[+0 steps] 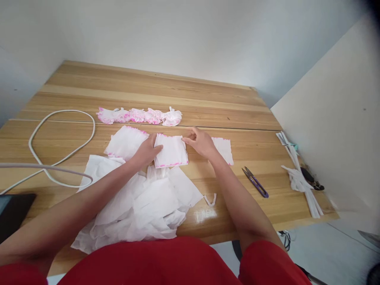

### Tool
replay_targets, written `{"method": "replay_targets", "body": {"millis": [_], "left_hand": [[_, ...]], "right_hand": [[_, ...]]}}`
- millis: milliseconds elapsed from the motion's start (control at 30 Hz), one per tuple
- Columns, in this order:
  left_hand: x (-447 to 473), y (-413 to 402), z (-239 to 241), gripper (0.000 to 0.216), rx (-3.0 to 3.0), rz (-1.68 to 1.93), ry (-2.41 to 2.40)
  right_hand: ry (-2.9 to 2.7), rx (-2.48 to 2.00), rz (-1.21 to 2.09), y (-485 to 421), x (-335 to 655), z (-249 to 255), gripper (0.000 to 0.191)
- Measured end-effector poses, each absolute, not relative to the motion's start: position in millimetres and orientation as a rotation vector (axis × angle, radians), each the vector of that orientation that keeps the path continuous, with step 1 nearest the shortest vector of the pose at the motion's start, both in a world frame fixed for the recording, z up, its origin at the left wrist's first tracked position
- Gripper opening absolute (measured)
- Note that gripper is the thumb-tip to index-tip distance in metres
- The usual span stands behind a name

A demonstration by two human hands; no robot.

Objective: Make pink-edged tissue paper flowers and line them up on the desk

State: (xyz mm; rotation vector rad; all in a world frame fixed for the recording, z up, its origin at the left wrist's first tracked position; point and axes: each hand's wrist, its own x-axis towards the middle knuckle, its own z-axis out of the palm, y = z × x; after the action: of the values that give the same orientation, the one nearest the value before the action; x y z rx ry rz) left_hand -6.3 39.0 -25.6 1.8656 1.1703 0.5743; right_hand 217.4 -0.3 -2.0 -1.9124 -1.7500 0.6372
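Note:
A small white fabric piece with pink edging lies flat on the wooden table. My left hand rests on its left edge, fingers pressed down flat. My right hand pinches its upper right corner with thumb and fingers. A similar pink-edged white piece lies to the left, another to the right under my right wrist. A heap of white fabric sits in front of me, partly under my left forearm.
A row of gathered pink-and-white ruffles lies beyond the hands. Purple thread snips lie to the right. White strips sit at the right edge. A white cable loops at the left. A dark device sits at the near left.

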Motion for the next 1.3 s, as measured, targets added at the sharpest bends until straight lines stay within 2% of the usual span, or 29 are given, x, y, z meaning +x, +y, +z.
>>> {"method": "replay_targets", "body": {"millis": [100, 267, 367, 567, 633, 733, 833, 933, 1100, 1300], "left_hand": [[2, 33, -3, 0.05, 2.2, 0.407, 1.075], [6, 19, 36, 0.057, 2.569, 0.193, 0.815], [-1, 14, 49, 0.057, 2.603, 0.201, 0.826], [-27, 15, 44, 0.054, 2.353, 0.428, 1.005], [-32, 16, 34, 0.053, 2.197, 0.539, 1.086], [-35, 16, 19, 0.045, 1.832, 0.743, 1.091], [-30, 15, 9, 0.039, 1.436, 0.9, 0.983], [-23, 14, 7, 0.036, 1.261, 1.029, 1.031], [-8, 19, 1, 0.038, 1.298, 1.244, 1.215], [-1, 29, -9, 0.04, 1.397, 1.401, 1.299]], "right_hand": [[-2.035, -1.559, 0.677, 0, 215, 19, 0.076], [-2.242, -1.289, 0.984, 9, 211, 51, 0.086], [-2.19, -1.288, 1.164, 9, 217, 55, 0.075], [-1.913, -1.454, 1.219, -7, 225, 29, 0.023], [-1.692, -1.462, 1.26, -14, 223, 17, 0.02], [-1.395, -1.326, 1.345, -23, 212, 1, 0.028], [-1.186, -1.29, 1.211, -31, 189, -4, 0.034], [-1.039, -1.412, 0.928, -36, 162, -4, 0.044], [-0.941, -1.46, 0.541, -27, 132, -4, 0.046], [-0.936, -1.484, 0.363, -17, 125, -8, 0.043]]}}
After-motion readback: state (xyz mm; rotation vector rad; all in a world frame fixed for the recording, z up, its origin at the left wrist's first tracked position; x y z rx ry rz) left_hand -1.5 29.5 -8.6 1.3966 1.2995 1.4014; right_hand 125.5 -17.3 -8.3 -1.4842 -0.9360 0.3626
